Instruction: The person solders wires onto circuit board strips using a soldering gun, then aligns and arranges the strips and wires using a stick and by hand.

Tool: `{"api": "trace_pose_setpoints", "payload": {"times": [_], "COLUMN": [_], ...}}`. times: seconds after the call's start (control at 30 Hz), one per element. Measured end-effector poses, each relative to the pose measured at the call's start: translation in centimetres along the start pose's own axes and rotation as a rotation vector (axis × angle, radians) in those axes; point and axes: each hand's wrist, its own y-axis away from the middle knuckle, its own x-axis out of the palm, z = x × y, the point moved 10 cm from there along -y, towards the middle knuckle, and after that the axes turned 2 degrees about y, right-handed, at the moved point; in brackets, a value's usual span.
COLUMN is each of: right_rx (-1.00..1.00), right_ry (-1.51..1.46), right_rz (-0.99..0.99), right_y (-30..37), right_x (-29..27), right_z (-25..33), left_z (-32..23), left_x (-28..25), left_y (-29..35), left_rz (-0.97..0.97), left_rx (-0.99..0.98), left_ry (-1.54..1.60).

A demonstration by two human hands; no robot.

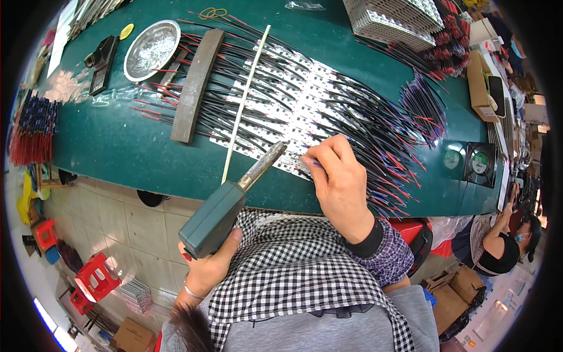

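Note:
My left hand (212, 267) is wrapped round a dark green soldering gun (216, 216), whose metal barrel points up and right over the white circuit boards (303, 105). Its tip is close to the near part of the boards; whether it touches them I cannot tell. My right hand (345, 190) pinches a thin wire (316, 163) between thumb and forefinger, just right of that tip. Rows of black wires with red and blue ends (369, 117) fan out from both sides of the boards. A grey metal bar (198, 88) and a thin pale stick (246, 100) lie across the left wires.
A metal bowl (146, 66) and a black holder (104, 64) stand at the left of the green table (111, 135). Stacked boards (396, 23) and wire bundles (423, 108) sit at the right, near a small fan (480, 163). Another person (497, 249) is at the far right.

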Motion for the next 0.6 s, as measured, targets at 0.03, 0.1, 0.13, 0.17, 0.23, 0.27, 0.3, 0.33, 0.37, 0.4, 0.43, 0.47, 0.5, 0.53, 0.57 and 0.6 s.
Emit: {"api": "trace_pose_setpoints", "payload": {"times": [0.03, 0.1, 0.13, 0.17, 0.23, 0.27, 0.3, 0.33, 0.37, 0.4, 0.43, 0.47, 0.5, 0.53, 0.57, 0.6], "right_rx": [0.021, 0.043, 0.049, 0.056, 0.054, 0.049, 0.049, 0.07, 0.092, 0.092, 0.125, 0.159, 0.16, 0.172, 0.183, 0.183], "right_ry": [0.032, 0.063, 0.089, 0.116, 0.129, 0.141, 0.14, 0.144, 0.148, 0.148, 0.137, 0.126, 0.126, 0.111, 0.095, 0.094], "right_rz": [0.025, 0.048, 0.043, 0.038, 0.036, 0.035, 0.037, 0.05, 0.062, 0.063, 0.087, 0.111, 0.111, 0.121, 0.131, 0.133], "right_y": [0.0, 0.0, 0.0, 0.0, -0.1, -0.2, -0.3, -0.3, -0.4, -0.5, -0.6, -0.7, -0.8, -0.8, -0.8, -0.9], "right_x": [0.3, 0.6, 0.6, 0.6, 0.7, 0.7, 0.7, 0.9, 1.0, 1.0, 1.1, 1.3, 1.3, 1.3, 1.4, 1.3], "right_z": [0.0, -0.2, -0.2, -0.3, -0.5, -0.5, -0.5, -0.7, -1.0, -1.0, -1.3, -1.7, -1.7, -1.9, -2.0, -2.0], "left_z": [0.2, 0.4, 0.3, 0.2, -0.2, -0.8, -1.0, -1.5, -1.8, -2.0, -2.0, -1.9, -2.0, -2.1, -2.1, -2.1], "left_x": [0.0, 0.2, 0.3, 0.5, 0.8, 1.2, 1.3, 1.6, 1.7, 1.6, 1.8, 2.1, 2.1, 2.2, 2.3, 2.3], "left_y": [0.1, 0.2, 0.3, 0.3, 0.2, 0.2, 0.0, -0.4, -0.6, -0.6, -0.6, -0.6, -0.7, -0.8, -0.8, -0.8], "left_rz": [0.011, 0.023, 0.032, 0.042, 0.083, 0.121, 0.12, 0.128, 0.136, 0.136, 0.166, 0.197, 0.197, 0.201, 0.205, 0.203], "left_rx": [0.0, 0.0, 0.017, 0.034, 0.096, 0.159, 0.158, 0.147, 0.138, 0.137, 0.129, 0.12, 0.12, 0.114, 0.109, 0.107], "left_ry": [-0.019, -0.041, -0.054, -0.067, -0.13, -0.194, -0.194, -0.166, -0.138, -0.138, -0.155, -0.172, -0.172, -0.182, -0.192, -0.192]}}
